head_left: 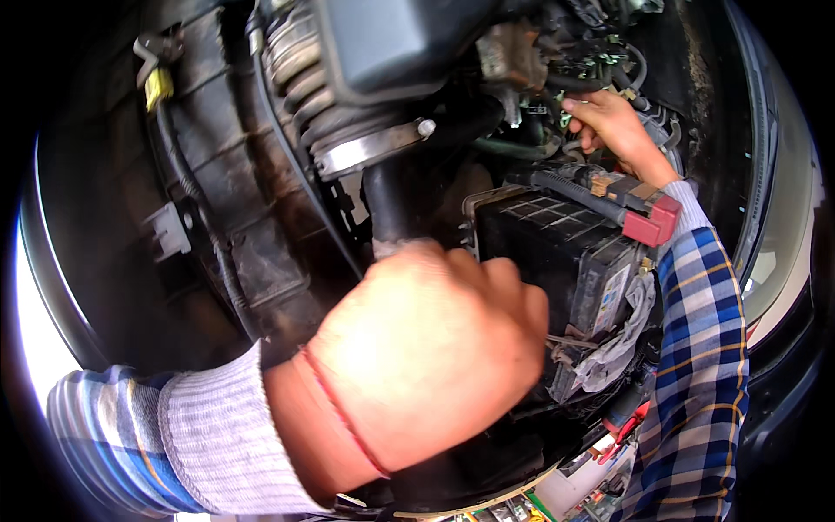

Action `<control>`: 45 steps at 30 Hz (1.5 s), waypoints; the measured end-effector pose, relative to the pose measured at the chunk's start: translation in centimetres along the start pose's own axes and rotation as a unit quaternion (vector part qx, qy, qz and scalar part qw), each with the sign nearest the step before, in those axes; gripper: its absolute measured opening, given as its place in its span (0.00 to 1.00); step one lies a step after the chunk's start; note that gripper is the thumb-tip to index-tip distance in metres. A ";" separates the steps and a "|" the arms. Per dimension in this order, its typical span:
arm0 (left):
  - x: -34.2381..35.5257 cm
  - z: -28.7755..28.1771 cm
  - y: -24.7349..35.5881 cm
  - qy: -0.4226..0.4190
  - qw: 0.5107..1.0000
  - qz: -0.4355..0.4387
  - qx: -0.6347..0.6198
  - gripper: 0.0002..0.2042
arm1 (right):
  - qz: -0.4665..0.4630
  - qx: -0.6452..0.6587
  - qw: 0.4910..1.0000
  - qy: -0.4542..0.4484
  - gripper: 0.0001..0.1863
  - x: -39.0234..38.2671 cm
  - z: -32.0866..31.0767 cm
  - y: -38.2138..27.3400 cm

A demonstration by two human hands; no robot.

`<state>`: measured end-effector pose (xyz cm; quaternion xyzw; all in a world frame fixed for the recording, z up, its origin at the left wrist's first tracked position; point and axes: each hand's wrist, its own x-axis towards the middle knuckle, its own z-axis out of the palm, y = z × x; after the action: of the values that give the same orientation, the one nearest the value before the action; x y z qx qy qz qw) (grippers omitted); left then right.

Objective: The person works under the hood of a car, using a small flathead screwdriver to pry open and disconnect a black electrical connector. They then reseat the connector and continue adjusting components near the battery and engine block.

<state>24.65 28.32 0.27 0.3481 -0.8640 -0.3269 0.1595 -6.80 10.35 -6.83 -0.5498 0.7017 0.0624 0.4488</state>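
From where I stand, the person is bent over an engine bay, both hands down among the parts. The left hand (435, 335) fills the lower middle of the frame, curled into a loose fist with its back to me; the fingertips are hidden, so I can't tell whether it grips anything. Just above it stands a black hose (387, 200), below a bright metal clamp (370, 150). The right hand (613, 126) is at the upper right, thumb and fingers drawn close together against the wiring (600, 65); whether they pinch a piece of it I can't make out. Below that hand sits the black battery (539, 230), its red terminal cover (652, 220) right beside the cuff. That reach looks the riskier one to me: a careless pull could strain a wire or crack an old connector, and the sleeve might catch on the cover if the arm swings back. The crumpled plastic sheet (617, 335) at the battery's side could snag too. On the left, pushing hard with the fist could scrape knuckles on neighbouring edges or knock the hose askew.
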 end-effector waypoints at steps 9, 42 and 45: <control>-0.5 -3.4 1.6 -0.050 0.997 0.022 -0.055 0.08 | -0.015 0.150 0.988 -0.009 0.17 0.7 0.5 1.0; -3.7 -3.5 2.6 0.018 1.000 -0.003 -0.002 0.04 | -0.005 0.116 0.991 0.059 0.15 0.2 2.4 -1.4; -4.1 -3.3 2.2 0.019 1.000 -0.016 0.014 0.04 | -0.016 0.079 0.995 0.064 0.16 1.4 3.0 -1.6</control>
<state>28.15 30.94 3.94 0.3702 -0.8596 -0.3106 0.1661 -3.76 10.52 -8.94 -0.5265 0.7227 -0.0359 0.4463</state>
